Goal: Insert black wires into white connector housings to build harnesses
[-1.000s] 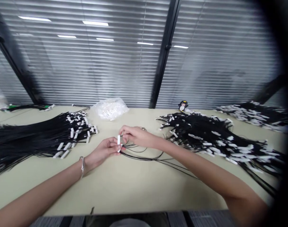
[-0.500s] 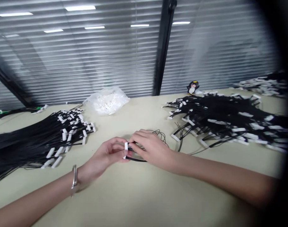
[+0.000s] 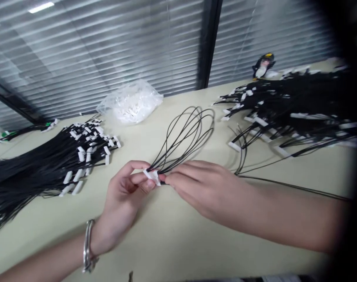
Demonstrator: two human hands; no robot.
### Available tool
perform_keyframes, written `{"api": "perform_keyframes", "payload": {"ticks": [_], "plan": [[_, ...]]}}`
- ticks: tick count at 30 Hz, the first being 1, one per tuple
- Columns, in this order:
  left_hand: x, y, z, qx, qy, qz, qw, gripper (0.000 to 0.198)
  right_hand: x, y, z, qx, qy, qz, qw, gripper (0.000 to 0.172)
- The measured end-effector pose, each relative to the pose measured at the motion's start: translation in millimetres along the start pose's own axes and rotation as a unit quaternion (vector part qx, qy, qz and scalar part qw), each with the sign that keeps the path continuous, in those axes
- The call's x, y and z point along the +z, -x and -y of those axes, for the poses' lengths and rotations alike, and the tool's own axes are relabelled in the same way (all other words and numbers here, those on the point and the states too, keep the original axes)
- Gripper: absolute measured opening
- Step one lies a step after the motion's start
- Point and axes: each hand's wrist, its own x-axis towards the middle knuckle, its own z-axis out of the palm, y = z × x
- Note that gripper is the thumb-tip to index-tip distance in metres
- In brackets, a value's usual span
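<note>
Between the thumb and fingers of my left hand [image 3: 124,196] is a white plastic connector [image 3: 153,177], held tilted above the table. Thin black wires [image 3: 164,169] run from it and curve up and to the right in wide loops. My right hand [image 3: 208,188] has its fingertips pinched together at the connector's right end, where a short bit of black wire shows. The rest of what those fingers grip is hidden behind them. A silver bracelet [image 3: 87,246] is on my left wrist.
A thick bundle of black wires with white connectors [image 3: 78,176] lies on the left. Another pile of black wires [image 3: 313,98] is on the right, with a penguin figure [image 3: 262,68] behind it. A clear bag of small white parts [image 3: 134,103] sits at the back by the blinds.
The connector has been raised and turned, and its wires now stand out in open loops. My right hand has shifted to the connector's right end. The camera view has tilted down.
</note>
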Motion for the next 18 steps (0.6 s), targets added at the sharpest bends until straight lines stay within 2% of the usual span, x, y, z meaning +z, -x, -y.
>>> {"api": "perform_keyframes", "payload": {"ticks": [2,4,6,8,10,11,12,14,18], "plan": [[0.0,1.8,0.1,0.029,-0.021,0.001,0.999,0.021,-4.2,-1.3,-1.7,0.069,-0.054,0.022,0.996,0.017],[-0.3,2.0,0.4,0.041,-0.032,0.002,0.999,0.021,-9.1,-4.0,-5.9,0.151,-0.147,0.058,0.976,0.020],[-0.4,1.4,0.4,0.037,-0.031,0.003,0.999,0.022,-12.5,-6.9,-11.8,0.217,-0.273,0.108,0.931,0.024],[0.0,0.7,0.2,0.028,-0.029,0.007,0.999,0.021,-13.8,-8.9,-18.0,0.253,-0.389,0.151,0.873,0.023],[0.6,0.1,-0.1,0.018,-0.036,0.014,0.999,0.021,-13.0,-9.4,-22.8,0.267,-0.459,0.178,0.829,0.021],[0.9,-0.3,-0.2,0.010,-0.043,0.019,0.999,0.022,-12.1,-9.1,-24.3,0.273,-0.473,0.185,0.817,0.020],[1.2,-0.9,-0.1,0.000,-0.052,0.023,0.998,0.023,-10.9,-8.5,-25.2,0.280,-0.471,0.188,0.815,0.020],[1.2,-2.5,0.6,-0.014,-0.077,0.026,0.997,0.024,-8.3,-7.3,-25.7,0.280,-0.431,0.175,0.840,0.020],[0.0,-7.3,3.4,-0.019,-0.139,0.026,0.990,0.016,-3.1,-6.0,-25.5,0.203,-0.247,0.085,0.944,0.021]]}}
